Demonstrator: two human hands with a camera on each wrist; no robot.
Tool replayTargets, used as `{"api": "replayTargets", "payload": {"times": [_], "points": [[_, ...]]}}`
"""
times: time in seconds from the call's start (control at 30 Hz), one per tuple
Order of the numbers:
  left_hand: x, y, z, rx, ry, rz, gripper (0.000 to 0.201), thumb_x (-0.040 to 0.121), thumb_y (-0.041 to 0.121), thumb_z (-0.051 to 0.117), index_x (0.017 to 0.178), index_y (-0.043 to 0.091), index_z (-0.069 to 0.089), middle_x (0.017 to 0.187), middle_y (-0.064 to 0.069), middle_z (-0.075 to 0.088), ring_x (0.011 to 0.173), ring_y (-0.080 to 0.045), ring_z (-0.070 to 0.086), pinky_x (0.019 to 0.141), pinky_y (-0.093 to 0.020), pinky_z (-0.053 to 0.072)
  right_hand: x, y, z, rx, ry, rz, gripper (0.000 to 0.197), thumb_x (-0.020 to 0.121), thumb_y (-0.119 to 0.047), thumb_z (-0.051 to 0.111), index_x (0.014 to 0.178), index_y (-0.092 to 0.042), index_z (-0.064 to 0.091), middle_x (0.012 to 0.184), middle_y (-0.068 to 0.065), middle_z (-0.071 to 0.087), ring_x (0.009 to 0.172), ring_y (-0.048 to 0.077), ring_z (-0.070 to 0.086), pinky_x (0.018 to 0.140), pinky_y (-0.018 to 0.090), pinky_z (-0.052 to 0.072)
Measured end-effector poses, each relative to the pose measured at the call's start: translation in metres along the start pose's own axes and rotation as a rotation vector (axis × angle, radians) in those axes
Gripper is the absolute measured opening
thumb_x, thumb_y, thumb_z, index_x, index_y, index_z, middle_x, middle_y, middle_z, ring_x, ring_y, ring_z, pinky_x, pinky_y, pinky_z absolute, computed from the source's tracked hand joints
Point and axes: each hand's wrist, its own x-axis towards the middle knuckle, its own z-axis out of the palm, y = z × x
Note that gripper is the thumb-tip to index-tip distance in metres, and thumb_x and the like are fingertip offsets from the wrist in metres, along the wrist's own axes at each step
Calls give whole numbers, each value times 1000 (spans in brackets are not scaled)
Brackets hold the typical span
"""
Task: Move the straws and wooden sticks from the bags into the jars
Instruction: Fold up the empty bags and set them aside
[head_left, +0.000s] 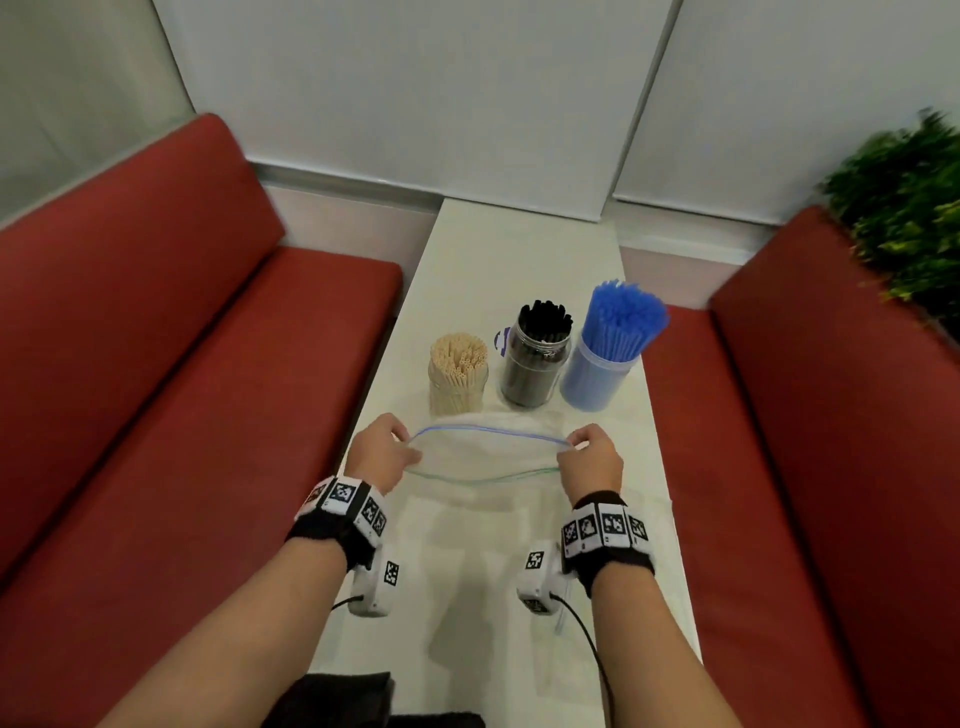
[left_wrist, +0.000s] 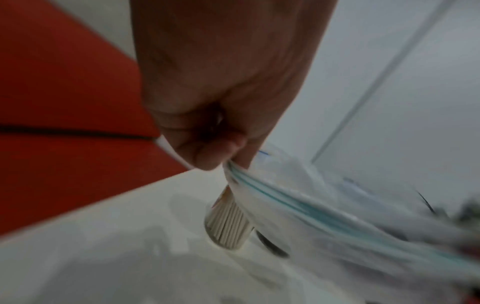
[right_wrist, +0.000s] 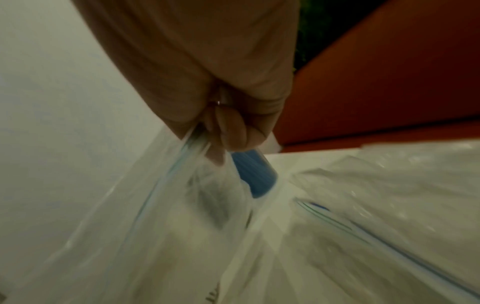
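While the three jars stood filled in a row across the middle of the table (head_left: 519, 249), the left hand (head_left: 382, 453) and the right hand (head_left: 592, 460) each pinched one end of the zip rim of a clear bag (head_left: 483, 457), holding its mouth stretched open just on the near side of them; in the wrist views the thumb and curled fingers of each hand were pressed together on the plastic. The bag appeared empty, though blur and transparency left this uncertain. The wooden sticks (head_left: 458, 358) filled the jar toward the left edge, the black straws (head_left: 545, 317) the middle jar (head_left: 535, 371), and the blue straws (head_left: 623, 317) the jar (head_left: 597, 379) toward the right edge. More clear bags (head_left: 519, 561) lay flat near the near edge. The chief risk was judged to be the taut film sweeping forward into the tall, top-heavy jars, tipping one and spilling its contents; a slipping pinch could also drop the bag against them.
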Motion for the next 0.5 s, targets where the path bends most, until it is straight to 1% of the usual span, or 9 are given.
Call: {"api": "replayTargets", "payload": {"times": [0.03, 0.1, 0.17, 0.23, 0.3, 0.37, 0.4, 0.43, 0.5], "points": [[-3, 9, -1, 108, -17, 78, 34, 82, 15, 83, 102, 15, 56, 87, -8, 59, 73, -26, 58, 62, -32, 46, -5, -10, -1, -25, -12, -23, 12, 84, -5, 58, 87, -16, 55, 84, 7, 61, 78, 29, 57, 63, 28, 38], [-9, 30, -5, 178, -69, 301, 45, 83, 29, 83, 119, 23, 57, 115, -4, 51, 106, -23, 54, 92, -36, 46, -14, -32, -2, -82, -48, -78, 13, 87, -16, 62, 95, -15, 51, 87, 6, 58, 81, 29, 55, 67, 29, 37], [-16, 55, -15, 165, -162, 512, 34, 83, 44, 81, 112, 35, 65, 124, 3, 44, 120, -13, 44, 107, -34, 36, -22, -54, -3, -138, -75, -128, 19, 89, -21, 61, 102, -13, 50, 92, 5, 57, 85, 28, 54, 69, 30, 37], [-25, 79, -19, 135, -475, 574, 33, 79, 52, 83, 108, 43, 70, 124, 12, 54, 119, -1, 50, 106, -29, 37, -30, -75, -3, -146, -128, -176, 24, 91, -22, 59, 111, -10, 51, 96, 5, 57, 88, 26, 54, 73, 32, 39], [-34, 96, -15, 215, -677, 615, 53, 77, 47, 86, 125, 39, 64, 124, 17, 65, 113, 6, 59, 100, -21, 43, -40, -92, -5, -43, -251, -199, 23, 95, -23, 55, 113, -10, 53, 98, 8, 62, 80, 23, 57, 66, 32, 45], [-36, 104, -10, 142, -600, 673, 51, 84, 32, 83, 130, 32, 60, 110, 17, 70, 95, 9, 66, 85, -12, 48, -46, -102, -13, 144, -355, -249, 24, 97, -28, 57, 115, -12, 60, 96, 5, 67, 69, 16, 58, 54, 24, 46], [-37, 107, -11, 44, -548, 675, 42, 90, 23, 77, 129, 26, 60, 98, 14, 72, 82, 4, 69, 77, -12, 50, -48, -105, -21, 196, -349, -308, 26, 97, -34, 61, 115, -16, 64, 94, 0, 69, 72, 12, 60, 54, 19, 45], [-36, 109, -14, -58, -524, 657, 32, 97, 19, 69, 127, 17, 62, 87, 9, 72, 72, -5, 71, 71, -17, 51, -49, -106, -29, 186, -284, -364, 32, 96, -42, 63, 118, -19, 65, 99, -4, 69, 83, 12, 62, 63, 17, 47], [-32, 113, -25, -250, -552, 604, 25, 105, 18, 58, 126, 7, 63, 78, -4, 69, 62, -20, 67, 68, -28, 52, -40, -96, -44, 6, 1, -364, 53, 93, -55, 61, 135, -24, 56, 129, -1, 59, 118, 21, 54, 96, 36, 46]]}}
